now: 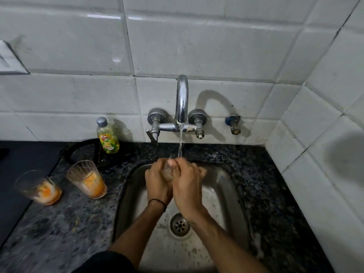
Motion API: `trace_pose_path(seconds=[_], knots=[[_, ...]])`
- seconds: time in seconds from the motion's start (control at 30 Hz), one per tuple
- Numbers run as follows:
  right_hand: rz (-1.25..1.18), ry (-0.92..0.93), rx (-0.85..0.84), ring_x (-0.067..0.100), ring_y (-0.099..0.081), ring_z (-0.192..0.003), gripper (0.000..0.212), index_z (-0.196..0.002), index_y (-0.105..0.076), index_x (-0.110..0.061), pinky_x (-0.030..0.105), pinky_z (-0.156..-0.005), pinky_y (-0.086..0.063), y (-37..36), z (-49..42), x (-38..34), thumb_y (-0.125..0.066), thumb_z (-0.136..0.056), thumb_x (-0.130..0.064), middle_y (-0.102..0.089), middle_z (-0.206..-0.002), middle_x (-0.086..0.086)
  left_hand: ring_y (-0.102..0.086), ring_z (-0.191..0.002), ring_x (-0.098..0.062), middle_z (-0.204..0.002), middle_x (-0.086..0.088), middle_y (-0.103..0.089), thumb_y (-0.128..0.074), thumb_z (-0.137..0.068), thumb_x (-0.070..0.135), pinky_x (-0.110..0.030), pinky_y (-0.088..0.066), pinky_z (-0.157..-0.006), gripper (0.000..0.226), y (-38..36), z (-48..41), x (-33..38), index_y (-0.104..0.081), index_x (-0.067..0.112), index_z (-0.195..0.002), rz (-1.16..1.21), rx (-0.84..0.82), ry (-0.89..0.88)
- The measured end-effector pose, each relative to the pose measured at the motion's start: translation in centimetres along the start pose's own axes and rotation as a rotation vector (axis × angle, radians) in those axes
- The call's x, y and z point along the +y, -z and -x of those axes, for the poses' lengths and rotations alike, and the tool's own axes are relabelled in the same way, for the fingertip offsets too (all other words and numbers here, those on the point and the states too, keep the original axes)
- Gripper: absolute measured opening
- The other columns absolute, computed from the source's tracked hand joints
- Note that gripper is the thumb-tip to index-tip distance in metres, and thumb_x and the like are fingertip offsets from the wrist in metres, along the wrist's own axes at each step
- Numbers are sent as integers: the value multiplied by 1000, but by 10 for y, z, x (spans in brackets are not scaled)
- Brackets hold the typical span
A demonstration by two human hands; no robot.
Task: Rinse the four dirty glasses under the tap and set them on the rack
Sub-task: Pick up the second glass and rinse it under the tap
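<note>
Over the steel sink (226,186), my left hand (157,182) and my right hand (187,186) are both wrapped round a clear glass (167,170), mostly hidden between them. Water runs from the chrome tap (181,99) straight down onto the glass and my fingers. Two dirty glasses stand on the dark granite counter to the left: one (87,179) nearer the sink with orange residue at its bottom, and another (38,187) farther left, also with orange dregs. No rack is in view.
A yellow dish-soap bottle (107,135) stands at the back of the counter by the tiled wall. A dark round item (82,152) lies behind the glasses. A small valve (234,124) sticks out of the wall right of the tap. The sink drain (179,225) lies under my wrists.
</note>
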State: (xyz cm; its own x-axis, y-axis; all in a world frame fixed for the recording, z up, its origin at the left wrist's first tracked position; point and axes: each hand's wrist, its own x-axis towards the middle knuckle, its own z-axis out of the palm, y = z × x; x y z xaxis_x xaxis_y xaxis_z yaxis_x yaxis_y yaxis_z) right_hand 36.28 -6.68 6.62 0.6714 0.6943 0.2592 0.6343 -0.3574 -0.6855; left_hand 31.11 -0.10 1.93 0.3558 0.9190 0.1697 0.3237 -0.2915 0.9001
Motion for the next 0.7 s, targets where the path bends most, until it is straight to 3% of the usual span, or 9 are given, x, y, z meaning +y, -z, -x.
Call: trace_pose_path(seconds=[0.1,0.17,0.27,0.33,0.37,0.43,0.57,0.63,0.7], knots=[[-78,-17,-27,15,-62,-87,20,-94,-70,-22,36,-92,-36,-6,-8,-7,-54,-102,-31,-71,-85,-4,-60,-86,-30,-81,1,-64,-39,-83,50,-35,-42,-65,29,-7,4,1,-55,26,-85,7,107,57],[-163,63,-103,17,-66,-81,15,-88,-74,-21,41,-90,-48,4,-22,0,-61,-94,-26,-73,-79,-3,-63,-82,-21,-83,4,-66,-57,-82,42,-29,-44,-61,19,0,1,1,-55,26,-93,-13,37,-10],[-316,190,-320,9,-68,-78,9,-86,-78,-13,32,-80,-55,31,-46,17,-69,-90,-12,-74,-78,-5,-67,-79,-12,-89,3,-72,-83,-73,12,-23,-53,-62,40,21,-16,0,-60,19,-104,251,-414,82],[-383,220,-464,5,-67,-77,11,-85,-77,-16,27,-78,-53,44,-56,27,-69,-90,-12,-72,-76,-10,-64,-73,-18,-81,-2,-70,-84,-67,2,-27,-53,-59,40,34,-24,4,-63,10,-100,416,-699,221],[-389,207,-483,6,-67,-78,12,-84,-75,-21,28,-80,-53,45,-57,30,-67,-91,-15,-71,-76,-11,-61,-69,-20,-75,-3,-68,-82,-64,4,-29,-52,-58,38,35,-26,6,-64,9,-96,419,-723,252],[-290,157,-385,13,-67,-88,16,-84,-70,-31,37,-89,-51,37,-54,31,-60,-92,-22,-72,-80,-8,-61,-66,-24,-72,1,-68,-80,-61,19,-33,-51,-58,37,26,-22,17,-62,13,-93,269,-541,228],[243,92,-115,25,-64,-85,41,-93,-63,-16,40,-93,-39,18,-38,2,-31,-110,-36,-72,-88,6,-66,-84,-28,-95,-3,-69,-66,-85,36,-38,-49,-66,30,-1,3,29,-44,23,-100,-429,-144,-86],[332,92,-52,29,-66,-82,52,-88,-65,-13,41,-88,-43,18,-43,-4,-26,-110,-39,-73,-87,9,-67,-84,-25,-96,-1,-69,-67,-86,37,-37,-50,-67,32,-5,9,31,-44,24,-103,-418,-118,-93],[281,44,-84,29,-65,-79,53,-83,-68,-10,39,-78,-44,19,-52,2,-32,-109,-39,-72,-83,12,-67,-84,-19,-96,1,-69,-73,-79,39,-34,-52,-71,40,1,6,32,-52,22,-108,-236,-303,74]])
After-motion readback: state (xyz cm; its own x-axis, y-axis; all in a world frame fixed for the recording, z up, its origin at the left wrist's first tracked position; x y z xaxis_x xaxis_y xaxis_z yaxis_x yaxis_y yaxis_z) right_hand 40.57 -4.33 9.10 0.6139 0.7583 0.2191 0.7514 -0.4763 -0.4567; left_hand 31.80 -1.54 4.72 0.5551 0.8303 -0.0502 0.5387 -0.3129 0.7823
